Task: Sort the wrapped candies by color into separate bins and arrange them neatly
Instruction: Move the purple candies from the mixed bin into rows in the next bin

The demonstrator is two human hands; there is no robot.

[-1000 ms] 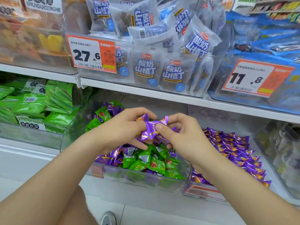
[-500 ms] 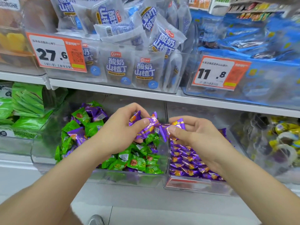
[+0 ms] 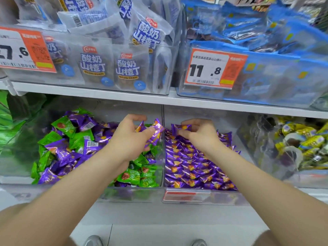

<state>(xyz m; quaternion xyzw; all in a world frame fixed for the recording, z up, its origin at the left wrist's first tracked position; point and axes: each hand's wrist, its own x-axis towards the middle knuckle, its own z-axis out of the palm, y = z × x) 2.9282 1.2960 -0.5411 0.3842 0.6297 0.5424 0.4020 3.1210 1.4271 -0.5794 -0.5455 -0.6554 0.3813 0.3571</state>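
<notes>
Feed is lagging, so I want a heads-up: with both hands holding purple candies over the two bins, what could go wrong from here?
1. The left hand grips a bunch of purple candies above the mixed bin; one may slip down among the green candies.
2. The right hand, pinching a single purple candy, could disturb the neat rows in the purple bin when setting it down.

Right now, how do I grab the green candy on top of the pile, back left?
Pinch the green candy across its puffy middle, coming from above. It lies uncovered on top of the others, and the clear bin walls off its sides.
</notes>
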